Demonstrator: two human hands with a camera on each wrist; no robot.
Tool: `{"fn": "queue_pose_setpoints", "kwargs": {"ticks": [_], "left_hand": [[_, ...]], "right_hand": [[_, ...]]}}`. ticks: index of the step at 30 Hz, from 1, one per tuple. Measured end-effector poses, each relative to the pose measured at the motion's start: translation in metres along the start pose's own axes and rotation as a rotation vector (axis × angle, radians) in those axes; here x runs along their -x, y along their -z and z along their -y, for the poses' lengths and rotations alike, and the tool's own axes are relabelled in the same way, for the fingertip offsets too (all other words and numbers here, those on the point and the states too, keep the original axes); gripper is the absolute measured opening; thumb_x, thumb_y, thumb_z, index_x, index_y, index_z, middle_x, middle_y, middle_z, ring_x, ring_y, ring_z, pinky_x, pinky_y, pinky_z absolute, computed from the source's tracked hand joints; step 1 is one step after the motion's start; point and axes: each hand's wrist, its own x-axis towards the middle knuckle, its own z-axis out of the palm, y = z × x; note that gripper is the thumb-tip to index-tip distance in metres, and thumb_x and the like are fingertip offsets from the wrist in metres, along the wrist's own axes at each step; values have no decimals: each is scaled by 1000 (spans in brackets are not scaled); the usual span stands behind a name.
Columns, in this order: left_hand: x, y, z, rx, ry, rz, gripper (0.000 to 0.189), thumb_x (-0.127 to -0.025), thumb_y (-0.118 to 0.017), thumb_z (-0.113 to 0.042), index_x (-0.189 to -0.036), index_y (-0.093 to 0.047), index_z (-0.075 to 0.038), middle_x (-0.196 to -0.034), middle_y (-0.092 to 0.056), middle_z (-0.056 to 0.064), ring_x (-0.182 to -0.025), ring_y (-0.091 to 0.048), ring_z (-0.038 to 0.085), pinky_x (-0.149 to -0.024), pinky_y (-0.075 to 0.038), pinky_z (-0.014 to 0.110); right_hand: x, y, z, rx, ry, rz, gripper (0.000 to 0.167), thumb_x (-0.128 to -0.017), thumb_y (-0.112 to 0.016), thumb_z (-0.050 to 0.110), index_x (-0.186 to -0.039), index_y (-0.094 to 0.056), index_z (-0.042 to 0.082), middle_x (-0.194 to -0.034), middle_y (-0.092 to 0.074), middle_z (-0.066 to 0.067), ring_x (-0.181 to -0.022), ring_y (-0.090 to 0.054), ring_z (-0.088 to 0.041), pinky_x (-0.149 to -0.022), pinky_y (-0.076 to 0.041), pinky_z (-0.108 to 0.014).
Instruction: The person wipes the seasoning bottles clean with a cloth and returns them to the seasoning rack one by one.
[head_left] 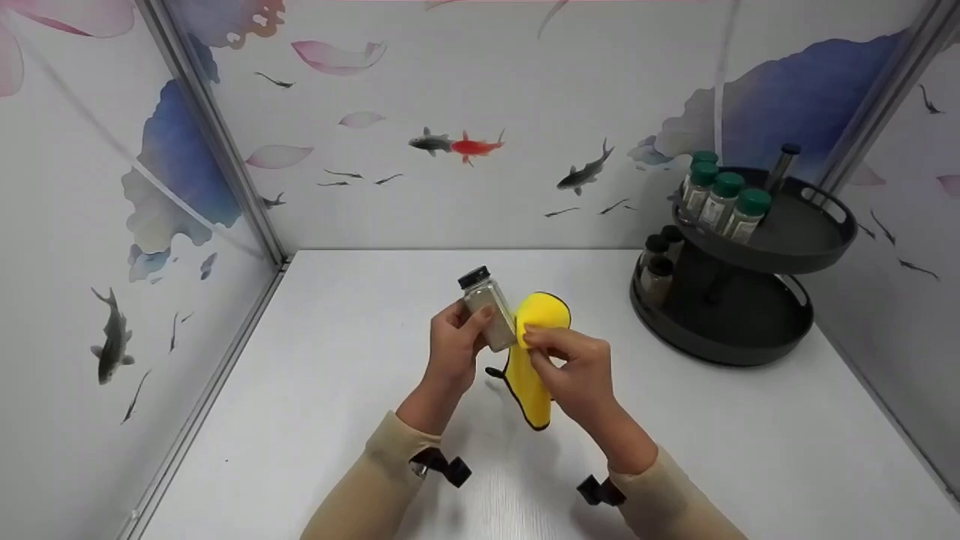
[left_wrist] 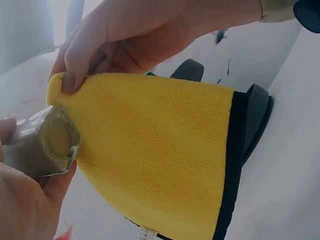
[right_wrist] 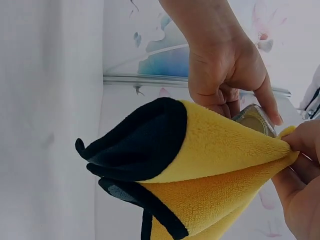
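Note:
A clear square-sided spice jar (head_left: 491, 319) with a black lid and pale contents tilts in my left hand (head_left: 452, 346), gripped between thumb and fingers. My right hand (head_left: 576, 371) pinches a yellow cloth (head_left: 534, 390) with black edging close to the jar's base. In the left wrist view the jar's bottom (left_wrist: 61, 139) touches or nearly touches the cloth's edge (left_wrist: 140, 145). The right wrist view shows the cloth (right_wrist: 220, 145) hanging folded from the pinching fingers, its dark trim (right_wrist: 135, 140) and loop on the left. Part of the jar is hidden there behind the cloth.
On the right stands a dark two-tier round rack (head_left: 720, 300). Several green-lidded jars (head_left: 724, 202) and a slim dark bottle (head_left: 782, 169) are on its upper tier. Dark-lidded jars (head_left: 658, 281) sit on the lower tier. Printed wall panels enclose the white table (head_left: 315, 360).

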Motion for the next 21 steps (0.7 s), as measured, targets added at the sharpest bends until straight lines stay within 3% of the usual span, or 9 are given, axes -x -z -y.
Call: {"fn": "queue_pose_setpoints", "kwargs": {"ticks": [3,6,10,15,21], "left_hand": [[1,2,1,36,-17,55,53,-97,-70,-20,-138,-58,11,-114,-70,7,-102,-70,19,-92,-63,36],[3,4,1,12,-25,151,54,-96,-74,-24,-136,-60,10,-113,-71,5,-103,-70,19,-93,-63,37],[5,5,0,-197,-79,259,46,-96,-76,-23,-133,-67,3,-115,-75,6,-104,-71,19,-95,-62,36],[7,1,2,-518,-191,326,39,-95,-80,-20,-132,-73,-10,-118,-78,8,-103,-76,17,-94,-63,32],[7,-4,12,-598,-178,322,40,-92,-85,-25,-129,-75,-15,-116,-79,4,-101,-77,15,-92,-64,31]], "right_hand": [[0,-1,-4,-10,-49,-13,25,-85,-80,-11,-102,-85,6,-99,-83,-10,-84,-77,-11,-75,-62,-19],[-1,0,-8,-3,-121,-15,23,-87,-78,-9,-102,-85,7,-98,-83,-8,-81,-76,-10,-73,-62,-18],[-3,3,-10,1,-204,-9,20,-91,-77,-4,-103,-85,10,-94,-83,-6,-69,-68,-10,-66,-58,-16],[-7,11,-12,-27,-254,-49,16,-94,-77,0,-103,-86,10,-89,-81,-6,-62,-58,-13,-60,-52,-18],[-9,16,-11,-69,-248,-105,16,-94,-77,0,-107,-84,6,-96,-82,-14,-64,-63,-11,-64,-56,-16]]}}
